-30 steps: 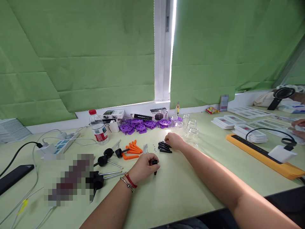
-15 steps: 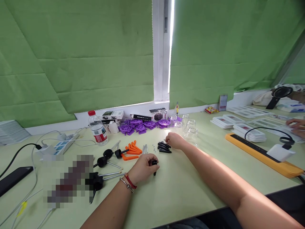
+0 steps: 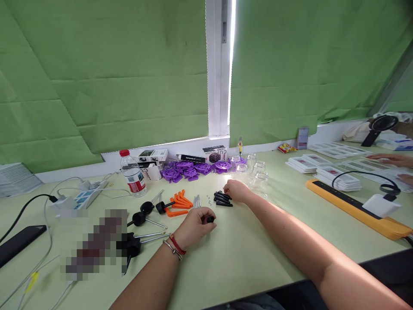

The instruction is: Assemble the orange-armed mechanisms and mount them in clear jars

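Forward-down head view, seemingly near table (image 3: 248,249)

Bare tabletop (image 3: 240,252) spreads right of the left hand's (image 3: 195,226) fingers — black rods (image 3: 222,200) crowd the near side of the right hand's (image 3: 237,190) fingertips, glass jars (image 3: 260,178) beyond and right.

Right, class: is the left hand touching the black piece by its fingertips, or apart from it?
Touching. The head view shows the black piece held between the thumb and curled fingers of the left hand.

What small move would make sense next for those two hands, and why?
Perhaps the right hand should pick up one of the black rods: it is right at their edge, while the left hand already holds a black part.
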